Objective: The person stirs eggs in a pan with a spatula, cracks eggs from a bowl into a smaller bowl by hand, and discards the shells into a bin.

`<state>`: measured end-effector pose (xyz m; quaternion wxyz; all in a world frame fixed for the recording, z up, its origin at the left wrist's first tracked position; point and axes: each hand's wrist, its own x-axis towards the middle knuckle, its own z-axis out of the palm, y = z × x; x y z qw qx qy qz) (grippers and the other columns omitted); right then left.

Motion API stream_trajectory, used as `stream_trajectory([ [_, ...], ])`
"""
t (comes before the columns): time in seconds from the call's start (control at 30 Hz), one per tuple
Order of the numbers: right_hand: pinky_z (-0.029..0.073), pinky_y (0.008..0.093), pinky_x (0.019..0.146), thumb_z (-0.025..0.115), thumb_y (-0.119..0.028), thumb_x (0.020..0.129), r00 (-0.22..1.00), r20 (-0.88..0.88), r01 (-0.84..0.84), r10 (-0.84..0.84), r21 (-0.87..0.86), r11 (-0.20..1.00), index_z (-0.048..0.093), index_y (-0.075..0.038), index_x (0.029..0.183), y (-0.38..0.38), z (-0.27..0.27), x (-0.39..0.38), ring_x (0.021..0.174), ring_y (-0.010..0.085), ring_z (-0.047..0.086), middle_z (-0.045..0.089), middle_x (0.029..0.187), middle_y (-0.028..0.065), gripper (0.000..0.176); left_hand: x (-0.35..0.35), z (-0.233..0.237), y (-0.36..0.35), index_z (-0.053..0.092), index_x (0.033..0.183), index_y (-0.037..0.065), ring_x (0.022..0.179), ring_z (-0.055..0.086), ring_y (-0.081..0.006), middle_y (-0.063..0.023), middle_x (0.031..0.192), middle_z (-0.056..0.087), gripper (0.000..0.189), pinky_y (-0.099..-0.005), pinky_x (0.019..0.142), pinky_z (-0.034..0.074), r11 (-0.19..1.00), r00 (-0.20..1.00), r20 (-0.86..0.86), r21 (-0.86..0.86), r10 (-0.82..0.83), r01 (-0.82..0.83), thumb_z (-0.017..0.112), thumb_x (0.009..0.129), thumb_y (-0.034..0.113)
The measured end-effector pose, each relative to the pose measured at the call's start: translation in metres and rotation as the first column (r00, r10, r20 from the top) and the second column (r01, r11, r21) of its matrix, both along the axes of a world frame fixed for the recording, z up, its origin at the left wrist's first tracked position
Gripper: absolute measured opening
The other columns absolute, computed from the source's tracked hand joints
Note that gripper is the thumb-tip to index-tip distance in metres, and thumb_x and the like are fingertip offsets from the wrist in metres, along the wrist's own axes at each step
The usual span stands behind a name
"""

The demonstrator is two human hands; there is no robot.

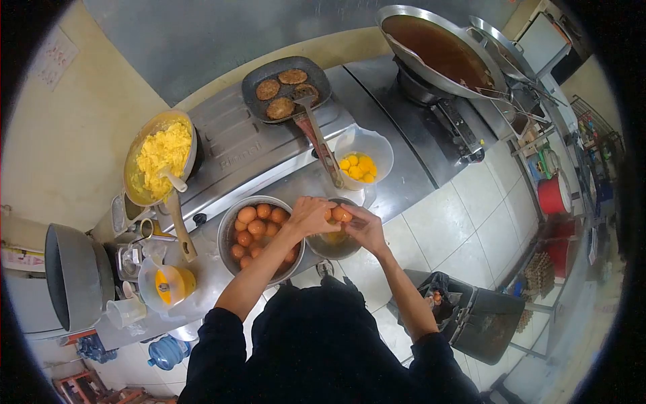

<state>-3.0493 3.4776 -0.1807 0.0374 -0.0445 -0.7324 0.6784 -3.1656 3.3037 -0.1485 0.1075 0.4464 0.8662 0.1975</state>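
Both hands meet over a small metal bowl with some raw egg in it. My left hand and my right hand are closed around a brown egg, which looks parted into two shell pieces; fingers hide part of it. Left of the bowl stands a big metal pot of brown eggs, partly covered by my left forearm. Just beyond my hands, a translucent plastic jug contains several yolks.
A spatula rests across a square pan with browned patties. Scrambled eggs fill a frying pan at left. A large wok of brown liquid stands back right. Below right is a bin with eggshells.
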Motion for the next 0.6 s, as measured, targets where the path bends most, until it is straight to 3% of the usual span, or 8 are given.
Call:
stream_trajectory([
  [0.2, 0.055, 0.0301, 0.091, 0.067, 0.006, 0.078, 0.994, -0.105, 0.035, -0.023, 0.121, 0.992, 0.064, -0.01, 0.126, -0.001, 0.001, 0.0, 0.114, 0.021, 0.06, 0.06, 0.127, 0.0102, 0.05, -0.009, 0.003, -0.008, 0.072, 0.102, 0.015, 0.085, 0.067, -0.03, -0.01, 0.098, 0.07, 0.052, -0.0424, 0.07, 0.052, 1.0, 1.0, 0.002, 0.002, -0.02, 0.02, 0.072, 0.064, 0.051],
  [0.3, 0.054, 0.0342, 0.094, 0.067, 0.007, 0.077, 0.989, -0.145, -0.006, 0.033, 0.184, 0.983, 0.063, -0.01, 0.126, 0.0, 0.004, 0.004, 0.116, 0.0263, 0.059, 0.059, 0.128, 0.0125, 0.052, -0.017, 0.003, -0.014, 0.07, 0.108, 0.017, 0.087, 0.066, -0.0297, -0.0106, 0.097, 0.069, 0.054, -0.042, 0.074, 0.052, 1.0, 1.0, -0.013, 0.01, 0.002, -0.001, 0.071, 0.063, 0.047],
  [0.37, 0.051, 0.0393, 0.095, 0.068, 0.006, 0.076, 0.967, -0.249, 0.159, -0.05, 0.444, 0.882, 0.064, -0.01, 0.125, -0.007, 0.015, 0.003, 0.113, 0.0317, 0.059, 0.058, 0.125, 0.015, 0.051, -0.02, 0.009, -0.012, 0.071, 0.108, 0.019, 0.085, 0.067, -0.0305, -0.0117, 0.096, 0.07, 0.053, -0.0419, 0.075, 0.053, 0.998, 0.999, -0.036, 0.064, -0.023, 0.026, 0.073, 0.064, 0.047],
  [0.4, 0.051, 0.0393, 0.095, 0.068, 0.006, 0.076, 0.968, -0.246, 0.161, -0.053, 0.443, 0.882, 0.064, -0.01, 0.125, -0.013, 0.019, 0.003, 0.113, 0.0317, 0.059, 0.058, 0.125, 0.015, 0.051, -0.019, 0.012, -0.009, 0.071, 0.108, 0.019, 0.085, 0.067, -0.0305, -0.0117, 0.096, 0.07, 0.053, -0.0419, 0.075, 0.053, 0.998, 0.999, -0.034, 0.063, -0.027, 0.029, 0.073, 0.064, 0.047],
  [0.47, 0.049, 0.0412, 0.095, 0.07, 0.004, 0.075, 0.947, -0.312, 0.222, -0.083, 0.441, 0.87, 0.063, -0.01, 0.122, -0.028, 0.031, 0.006, 0.108, 0.0349, 0.059, 0.057, 0.121, 0.0163, 0.05, -0.012, 0.025, -0.001, 0.072, 0.105, 0.019, 0.083, 0.068, -0.0311, -0.0133, 0.091, 0.071, 0.05, -0.0423, 0.075, 0.053, 0.997, 0.964, 0.258, 0.065, -0.058, 0.043, 0.075, 0.066, 0.051],
  [0.57, 0.05, 0.0397, 0.093, 0.073, 0.002, 0.073, 0.916, -0.361, 0.335, -0.175, 0.449, 0.828, 0.063, -0.01, 0.118, -0.03, 0.02, 0.034, 0.108, 0.0332, 0.059, 0.057, 0.119, 0.015, 0.048, 0.012, 0.051, -0.001, 0.073, 0.098, 0.017, 0.081, 0.069, -0.0321, -0.0139, 0.087, 0.071, 0.046, -0.0411, 0.075, 0.053, 0.988, 0.946, 0.302, 0.129, -0.122, 0.086, 0.076, 0.07, 0.053],
  [0.6, 0.05, 0.0397, 0.093, 0.073, 0.002, 0.073, 0.913, -0.347, 0.363, -0.212, 0.462, 0.809, 0.063, -0.01, 0.118, -0.026, 0.018, 0.056, 0.108, 0.0332, 0.059, 0.057, 0.119, 0.015, 0.048, 0.021, 0.066, -0.009, 0.073, 0.096, 0.014, 0.083, 0.069, -0.0313, -0.0147, 0.088, 0.071, 0.045, -0.0394, 0.075, 0.053, 0.993, 0.935, 0.352, 0.118, -0.042, 0.0, 0.076, 0.072, 0.051],
])
